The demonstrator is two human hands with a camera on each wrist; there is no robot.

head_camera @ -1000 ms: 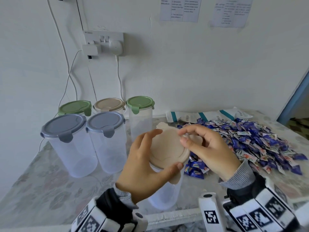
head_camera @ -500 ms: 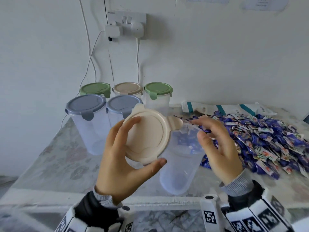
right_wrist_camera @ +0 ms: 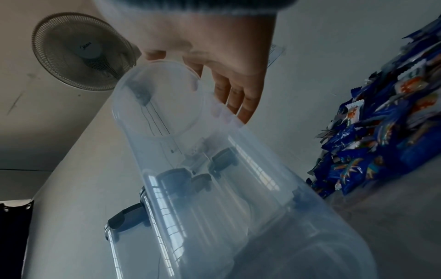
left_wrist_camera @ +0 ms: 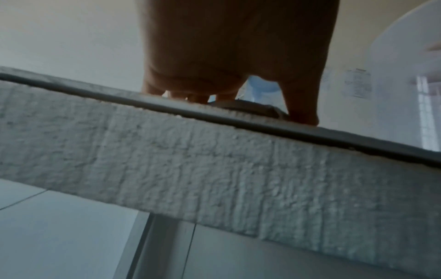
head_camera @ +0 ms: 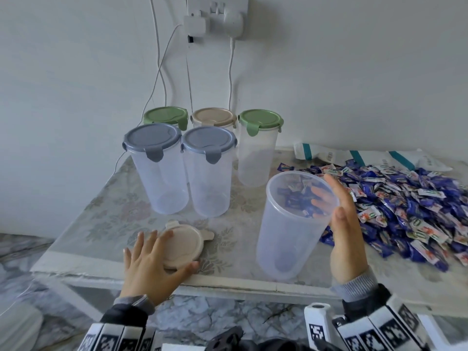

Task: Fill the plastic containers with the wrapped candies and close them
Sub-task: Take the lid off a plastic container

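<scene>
Patterned table point(head_camera: 106, 211) is bearing the beige lid point(head_camera: 182, 245) under the flat-fingered left hand point(head_camera: 152, 264); the right hand point(head_camera: 347, 239), fingers straight, is steadying the open container point(head_camera: 286, 231) beside the candies point(head_camera: 410, 198).

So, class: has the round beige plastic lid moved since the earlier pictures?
Yes. The round beige plastic lid went down and left, off the clear plastic container, onto the table under the left hand.
</scene>
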